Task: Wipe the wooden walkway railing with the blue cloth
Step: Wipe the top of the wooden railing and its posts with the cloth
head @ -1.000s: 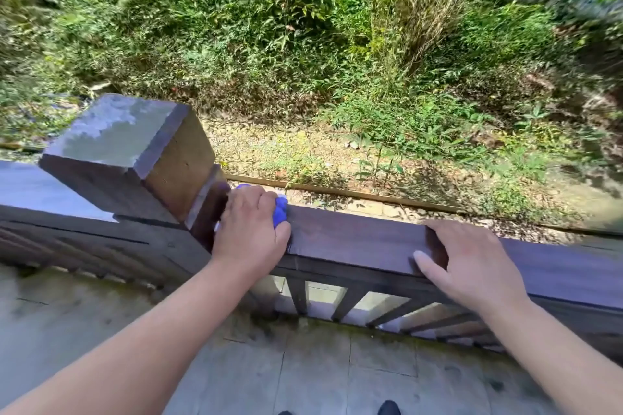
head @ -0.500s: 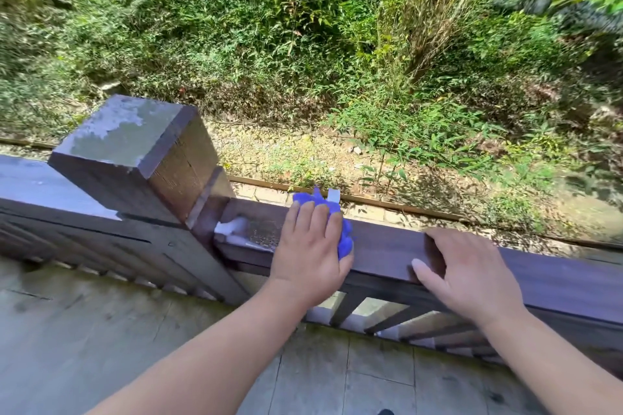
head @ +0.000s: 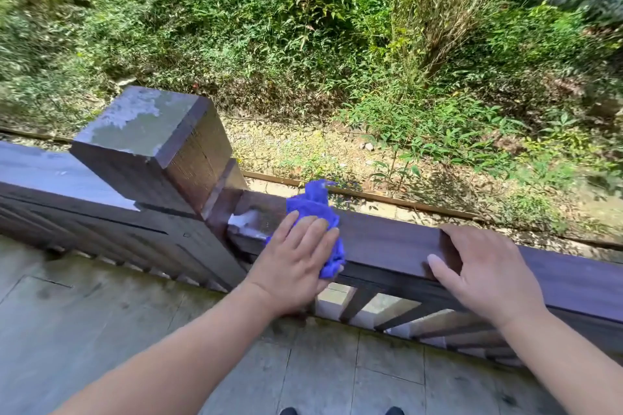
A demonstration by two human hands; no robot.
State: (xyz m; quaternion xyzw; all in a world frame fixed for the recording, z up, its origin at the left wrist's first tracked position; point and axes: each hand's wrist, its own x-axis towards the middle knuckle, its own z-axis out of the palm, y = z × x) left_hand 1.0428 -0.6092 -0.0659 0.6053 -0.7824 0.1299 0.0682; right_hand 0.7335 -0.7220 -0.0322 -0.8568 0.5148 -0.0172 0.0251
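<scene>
A dark wooden railing (head: 384,239) runs from left to right across the view, with a thick square post (head: 151,145) at its left. My left hand (head: 296,263) lies flat on the top rail just right of the post and presses a crumpled blue cloth (head: 315,204) against the wood. Part of the cloth sticks out beyond my fingers and hangs over the rail's near side. A wet, shiny patch (head: 249,222) shows on the rail between the post and the cloth. My right hand (head: 482,269) rests on the rail further right, fingers curled over its near edge.
Slanted balusters (head: 397,310) run under the rail. Grey paving slabs (head: 135,330) lie on my side, with my shoe tips (head: 392,410) at the bottom edge. Beyond the rail are gravel, a thin wooden border strip (head: 387,197) and dense green bushes.
My left hand has slid the cloth to the right along the rail, away from the post, leaving a wet patch behind it. My right hand has kept its grip.
</scene>
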